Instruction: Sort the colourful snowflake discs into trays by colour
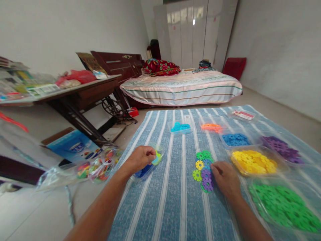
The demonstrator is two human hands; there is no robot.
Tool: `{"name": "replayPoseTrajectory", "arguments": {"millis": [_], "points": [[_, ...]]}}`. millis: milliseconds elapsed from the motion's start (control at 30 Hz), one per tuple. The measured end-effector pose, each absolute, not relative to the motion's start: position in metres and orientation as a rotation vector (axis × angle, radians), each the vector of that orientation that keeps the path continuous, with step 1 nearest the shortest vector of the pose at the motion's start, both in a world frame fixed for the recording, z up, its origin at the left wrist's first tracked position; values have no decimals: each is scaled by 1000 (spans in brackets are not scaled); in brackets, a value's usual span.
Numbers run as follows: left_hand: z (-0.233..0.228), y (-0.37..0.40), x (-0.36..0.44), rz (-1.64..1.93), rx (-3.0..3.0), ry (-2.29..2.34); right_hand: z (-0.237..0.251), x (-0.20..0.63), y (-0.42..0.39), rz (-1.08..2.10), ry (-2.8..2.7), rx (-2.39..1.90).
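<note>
Two hands work over a blue striped cloth (175, 201) spread on the floor. No writing can be read anywhere: the small white tag (187, 117) at the cloth's far end, the red-and-white card (242, 114) in a far tray and the blue printed box (72, 147) on the floor at left are all too blurred.

The left hand (140, 159) is curled over the rim of a clear tub (150, 164) at the cloth's left edge, fingers bunched together around a light green disc (157, 158); dark blue discs lie in the tub beneath it. The right hand (225, 177) rests palm down, fingers loosely together, its fingertips touching a loose cluster of flower-shaped discs (203, 169), green, yellow, blue and purple, lying bare on the cloth between the two hands. Whether it grips any disc cannot be told.

Clear trays ring the right hand: green discs (283, 204) nearest at right, yellow discs (253, 161) just beyond, purple discs (281, 147) and blue discs (235, 139) farther out, orange discs (211, 127) and turquoise discs (180, 127) at the far end. A clear bag of mixed coloured pieces (97, 165) lies on the floor left of the cloth.
</note>
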State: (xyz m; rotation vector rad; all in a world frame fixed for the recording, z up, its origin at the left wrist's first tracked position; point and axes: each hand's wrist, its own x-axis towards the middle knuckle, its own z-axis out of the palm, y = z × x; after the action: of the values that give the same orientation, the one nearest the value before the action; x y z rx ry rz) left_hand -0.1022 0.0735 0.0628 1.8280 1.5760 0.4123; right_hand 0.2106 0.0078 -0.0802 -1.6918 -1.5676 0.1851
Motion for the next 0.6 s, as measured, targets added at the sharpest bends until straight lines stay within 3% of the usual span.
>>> {"name": "replayPoseTrajectory", "arguments": {"millis": [333,467,600], "points": [[74,157,-17,732,1949,1753,-80,209,9,210,-1544,-1697],[75,169,11,611,2116,1749,-82,210,10,215,-1537,-1696],[48,139,35,272,2285,1489,-81,209,10,212,-1531,-1698]]}}
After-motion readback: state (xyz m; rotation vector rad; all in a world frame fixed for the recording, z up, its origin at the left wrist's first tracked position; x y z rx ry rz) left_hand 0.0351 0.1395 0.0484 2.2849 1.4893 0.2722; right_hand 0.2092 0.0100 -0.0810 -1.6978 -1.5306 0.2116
